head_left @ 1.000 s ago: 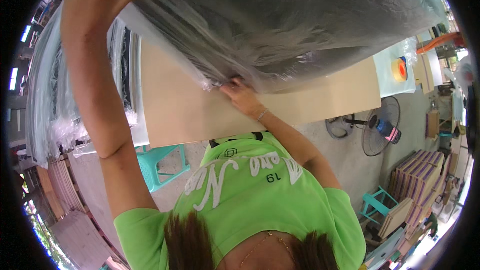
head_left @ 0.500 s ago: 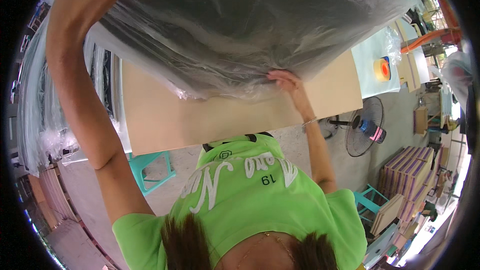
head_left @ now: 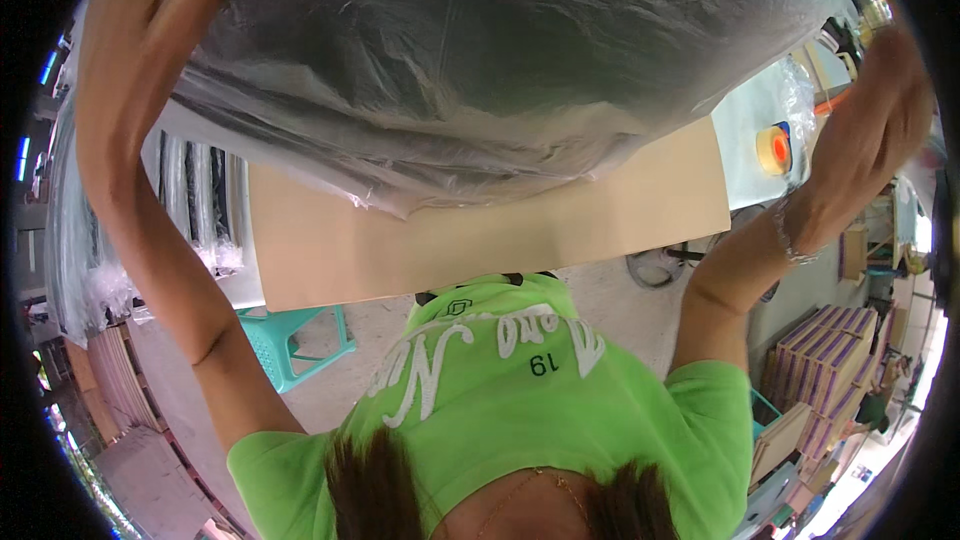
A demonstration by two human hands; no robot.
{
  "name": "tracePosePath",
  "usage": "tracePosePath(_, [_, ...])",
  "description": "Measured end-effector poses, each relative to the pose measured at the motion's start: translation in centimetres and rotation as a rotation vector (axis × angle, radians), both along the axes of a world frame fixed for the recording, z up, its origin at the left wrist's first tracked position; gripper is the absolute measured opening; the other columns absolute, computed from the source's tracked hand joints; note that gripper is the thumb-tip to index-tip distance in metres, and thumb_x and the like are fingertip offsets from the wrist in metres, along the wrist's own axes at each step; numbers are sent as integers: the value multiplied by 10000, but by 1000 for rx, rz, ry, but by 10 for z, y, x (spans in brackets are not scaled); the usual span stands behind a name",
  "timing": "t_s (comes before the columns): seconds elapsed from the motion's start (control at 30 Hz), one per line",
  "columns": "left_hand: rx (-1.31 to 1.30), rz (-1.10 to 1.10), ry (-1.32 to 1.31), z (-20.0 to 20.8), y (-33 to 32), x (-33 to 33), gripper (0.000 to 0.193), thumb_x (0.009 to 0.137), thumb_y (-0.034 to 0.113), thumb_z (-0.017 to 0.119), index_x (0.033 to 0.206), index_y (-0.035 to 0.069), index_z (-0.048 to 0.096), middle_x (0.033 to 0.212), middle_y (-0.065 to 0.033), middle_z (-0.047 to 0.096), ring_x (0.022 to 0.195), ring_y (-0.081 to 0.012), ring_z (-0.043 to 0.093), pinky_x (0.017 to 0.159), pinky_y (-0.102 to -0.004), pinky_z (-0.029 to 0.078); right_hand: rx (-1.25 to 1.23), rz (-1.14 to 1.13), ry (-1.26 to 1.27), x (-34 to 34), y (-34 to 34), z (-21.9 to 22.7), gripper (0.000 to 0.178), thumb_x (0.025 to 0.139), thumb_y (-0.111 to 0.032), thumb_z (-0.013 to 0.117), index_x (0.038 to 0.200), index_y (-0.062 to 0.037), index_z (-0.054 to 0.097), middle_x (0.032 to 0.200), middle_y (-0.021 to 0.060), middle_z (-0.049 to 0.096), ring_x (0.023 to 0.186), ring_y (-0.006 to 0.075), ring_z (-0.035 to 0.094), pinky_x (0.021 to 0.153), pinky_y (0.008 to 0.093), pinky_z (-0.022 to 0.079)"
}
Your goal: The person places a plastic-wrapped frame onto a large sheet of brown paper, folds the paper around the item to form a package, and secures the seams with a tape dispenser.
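Observation:
A large dark, flat item wrapped in clear plastic film (head_left: pixel 480 70) fills the upper middle, its wrinkled near edge hanging over a brown cardboard sheet (head_left: pixel 480 235). My left hand (head_left: pixel 150 30) is at the upper left, against the left side of the wrapped item. Its fingertips run past the top of the picture, so its grip is hidden. My right hand (head_left: pixel 880 100) is raised at the far right, with a bracelet at the wrist, beyond the right side of the film. Dark and blurred at the picture's rim, its fingers do not show clearly.
A roll of tape (head_left: pixel 773 150) stands on the pale surface at the right. Several plastic-wrapped pieces (head_left: pixel 200 190) line the left. Below the cardboard is a turquoise stool (head_left: pixel 300 340). Stacked boxes (head_left: pixel 825 360) stand on the floor at the right.
My right hand has left the film's near edge and swung up to the far right. My left hand has shifted slightly, and the film's near edge now hangs a little lower.

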State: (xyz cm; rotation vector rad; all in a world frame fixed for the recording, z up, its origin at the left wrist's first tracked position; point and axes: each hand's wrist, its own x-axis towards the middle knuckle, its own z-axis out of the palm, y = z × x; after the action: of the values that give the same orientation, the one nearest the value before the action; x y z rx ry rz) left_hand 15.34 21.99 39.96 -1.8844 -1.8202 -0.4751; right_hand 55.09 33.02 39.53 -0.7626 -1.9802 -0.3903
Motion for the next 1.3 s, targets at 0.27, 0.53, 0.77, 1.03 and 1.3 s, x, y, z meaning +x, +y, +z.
tracePosePath(0.27, [-2,14,56,6,-9,-9,531,891,450,560,1298,110,533,1286,-149,541,1182,-256,524,997,-382,398,-168,115,-369,-81,5,11,464,873,-253,610,1272,-34,520,1164,160,605,1046,261,597,916,358,461])
tracePosePath(0.53, [-107,-130,34,22,-31,-4,497,873,331,617,1297,87,530,1295,-147,534,1224,-247,483,1051,-379,336,-277,330,-431,-51,21,33,569,768,-241,715,1277,-62,536,1205,173,598,1064,249,601,928,347,467])
tracePosePath(0.77, [48,289,-395,-37,-106,-124,588,803,426,680,1190,0,559,1085,-173,611,1043,-251,573,930,-366,422,-306,385,-117,-12,27,14,691,684,-341,785,1276,-85,536,1272,155,538,1108,255,559,987,372,411])
tracePosePath(1.03, [-68,251,-1221,-223,-95,-35,584,844,453,645,1167,-21,535,1153,-118,542,1056,-213,486,961,-326,342,-824,443,856,-6,30,-158,812,703,-339,808,1298,51,416,1214,128,540,1134,233,493,977,333,380])
tracePosePath(1.3, [-121,173,-1443,-331,-129,-69,389,874,302,544,1130,10,539,1131,-75,522,1032,-178,498,897,-321,416,-1179,376,919,-21,-16,-241,688,781,-349,751,1261,39,447,1222,124,541,1141,214,485,994,340,362])
